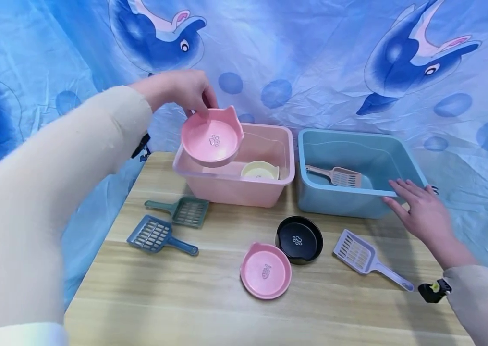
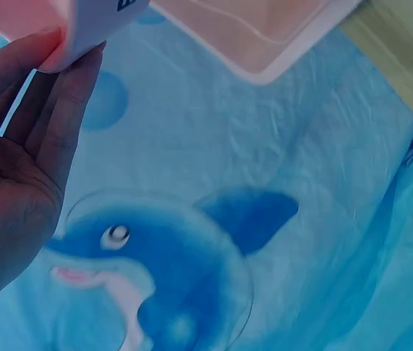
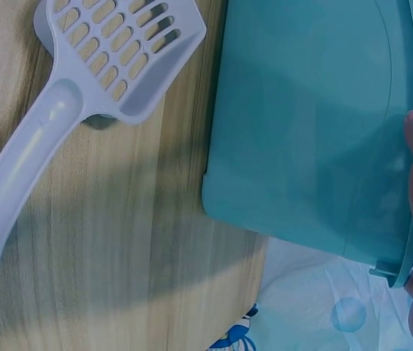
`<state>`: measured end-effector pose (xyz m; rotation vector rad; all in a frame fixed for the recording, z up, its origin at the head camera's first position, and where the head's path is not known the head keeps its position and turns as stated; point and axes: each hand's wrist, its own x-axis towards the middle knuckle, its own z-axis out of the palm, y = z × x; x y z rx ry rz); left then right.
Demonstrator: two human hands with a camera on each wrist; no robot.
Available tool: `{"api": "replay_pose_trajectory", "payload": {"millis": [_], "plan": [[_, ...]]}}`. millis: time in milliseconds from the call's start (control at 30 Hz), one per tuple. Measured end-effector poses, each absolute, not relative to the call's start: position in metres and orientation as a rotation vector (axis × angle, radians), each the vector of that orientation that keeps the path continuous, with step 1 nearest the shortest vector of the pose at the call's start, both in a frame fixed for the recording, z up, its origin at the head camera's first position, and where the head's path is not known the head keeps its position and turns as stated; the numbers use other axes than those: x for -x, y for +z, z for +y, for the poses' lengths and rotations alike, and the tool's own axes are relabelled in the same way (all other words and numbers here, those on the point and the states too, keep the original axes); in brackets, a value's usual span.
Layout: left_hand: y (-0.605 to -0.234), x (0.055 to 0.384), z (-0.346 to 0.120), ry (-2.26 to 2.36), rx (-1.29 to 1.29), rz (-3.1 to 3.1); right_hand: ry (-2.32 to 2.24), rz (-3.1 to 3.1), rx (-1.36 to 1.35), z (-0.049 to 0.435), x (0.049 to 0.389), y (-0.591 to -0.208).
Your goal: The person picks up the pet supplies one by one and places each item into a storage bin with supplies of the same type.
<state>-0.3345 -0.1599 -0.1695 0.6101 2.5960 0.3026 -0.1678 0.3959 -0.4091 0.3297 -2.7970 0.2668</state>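
My left hand [image 1: 194, 93] pinches the rim of a pink cat-eared pet bowl [image 1: 211, 137], which is tilted over the left part of the pink litter box [image 1: 235, 185]. Its paw-print inside faces me. In the left wrist view the thumb and fingers hold the bowl's edge. A cream bowl [image 1: 261, 169] sits inside the pink box. My right hand [image 1: 427, 216] rests on the near right rim of the blue litter box [image 1: 341, 204], fingers extended. Inside that box lies a pinkish-beige litter scoop [image 1: 345, 177].
On the wooden table [image 1: 175, 307] lie a green scoop [image 1: 189, 211] and a blue scoop [image 1: 151, 233] at left. A second pink bowl [image 1: 265, 271] and a black bowl [image 1: 299, 240] sit mid-table. Nearer the right arm is a lavender scoop [image 1: 356, 252]. A dolphin-print cloth [image 1: 313, 57] hangs behind.
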Motion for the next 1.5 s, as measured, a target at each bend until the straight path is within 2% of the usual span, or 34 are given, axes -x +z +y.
{"api": "replay_pose_trajectory", "payload": {"millis": [400,767,1100,1500], "plan": [[-0.258,0.391,-0.155,0.33,-0.684,2.613,0.271,-2.778,-0.332,0.397,0.173,-0.414],[-0.318,0.413,-0.148,0.254,-0.699,2.584,0.262,-2.757,-0.323,0.403,0.172,-0.417],[-0.344,0.419,-0.152,0.329,-0.548,2.545,0.268,-2.787,-0.314,0.398,0.173,-0.417],[-0.353,0.423,-0.149,0.209,-0.557,2.591,0.269,-2.756,-0.331,0.399,0.174,-0.417]]}}
